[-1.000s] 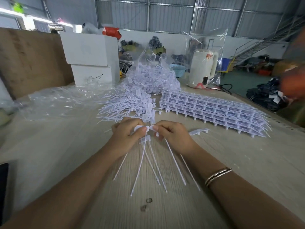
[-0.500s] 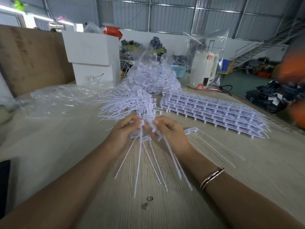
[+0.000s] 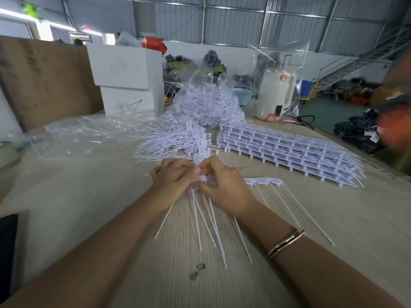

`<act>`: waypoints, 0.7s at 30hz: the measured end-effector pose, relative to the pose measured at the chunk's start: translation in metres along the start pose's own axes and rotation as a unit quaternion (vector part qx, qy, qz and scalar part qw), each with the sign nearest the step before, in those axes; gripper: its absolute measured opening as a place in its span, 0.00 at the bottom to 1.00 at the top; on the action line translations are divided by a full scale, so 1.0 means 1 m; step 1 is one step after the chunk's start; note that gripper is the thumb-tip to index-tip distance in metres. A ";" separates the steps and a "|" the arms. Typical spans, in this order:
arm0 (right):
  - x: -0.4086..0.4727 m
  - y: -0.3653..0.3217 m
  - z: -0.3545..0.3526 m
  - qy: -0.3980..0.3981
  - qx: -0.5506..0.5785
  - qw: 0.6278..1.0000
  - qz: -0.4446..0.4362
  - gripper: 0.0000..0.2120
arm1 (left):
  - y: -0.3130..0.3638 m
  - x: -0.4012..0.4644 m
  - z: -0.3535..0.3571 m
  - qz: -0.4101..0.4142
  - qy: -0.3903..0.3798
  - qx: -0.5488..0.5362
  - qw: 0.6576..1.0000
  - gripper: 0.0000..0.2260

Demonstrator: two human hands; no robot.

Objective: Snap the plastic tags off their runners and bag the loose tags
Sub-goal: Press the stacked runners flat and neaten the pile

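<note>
**Both hands gripping a strip of tags at the table centre**

Your left hand point(image 3: 172, 180) and right hand point(image 3: 224, 187) meet over the middle of the wooden table point(image 3: 89, 207). Both are curled around the heads of one strip of tags point(image 3: 203, 178), fingertips close together. The long thin tails of the tags point(image 3: 208, 221) fan out toward you from under the hands and rest on the table. The exact pinch points are blurred.

Just right of your right hand, a short piece of runner point(image 3: 263, 181) lies flat on the table with three tails running toward the near right.

Beyond your hands lies a loose pile of separated tags point(image 3: 173, 138). Behind that pile, a clear bag point(image 3: 206, 105) stands filled with tags. To the right of the pile, a stack of unbroken strips point(image 3: 289, 152) runs along the table toward the far right edge.

Empty clear plastic bags point(image 3: 84, 134) lie crumpled on the far left. White boxes point(image 3: 126, 78) stand behind them, and a white kettle point(image 3: 277, 94) stands on the far right inside a clear wrapper. A bracelet point(image 3: 285, 242) circles your right wrist.
</note>
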State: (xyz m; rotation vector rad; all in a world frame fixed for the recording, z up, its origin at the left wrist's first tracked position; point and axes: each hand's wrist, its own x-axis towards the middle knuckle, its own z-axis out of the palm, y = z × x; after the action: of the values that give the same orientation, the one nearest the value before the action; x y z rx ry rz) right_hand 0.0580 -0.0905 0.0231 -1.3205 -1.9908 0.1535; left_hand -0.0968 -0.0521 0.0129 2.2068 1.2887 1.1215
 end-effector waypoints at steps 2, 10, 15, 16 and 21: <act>0.001 0.002 -0.007 -0.029 0.016 0.999 0.006 0.16 | -0.005 0.001 -0.001 0.016 -0.011 0.003 1.000 0.14; -0.002 0.020 -0.014 -0.029 -0.071 0.997 -0.022 0.11 | -0.002 -0.002 -0.003 0.030 -0.003 -0.009 1.000 0.06; 0.002 0.023 -0.011 -0.009 0.056 0.998 0.040 0.13 | -0.003 -0.002 -0.006 0.063 -0.002 0.007 0.998 0.15; 0.002 0.023 -0.011 -0.008 0.075 0.996 0.052 0.13 | -0.002 -0.002 -0.006 0.063 -0.002 0.002 0.998 0.15; 0.004 0.011 -0.009 -0.002 0.189 0.978 0.090 0.14 | -0.002 -0.001 -0.006 0.032 0.005 -0.116 0.993 0.08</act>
State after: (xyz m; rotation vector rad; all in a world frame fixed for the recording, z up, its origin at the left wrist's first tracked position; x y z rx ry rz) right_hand 0.0709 -0.0846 0.0268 -1.2449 -1.7341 0.5909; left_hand -0.1030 -0.0520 0.0147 2.0853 1.0406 1.2395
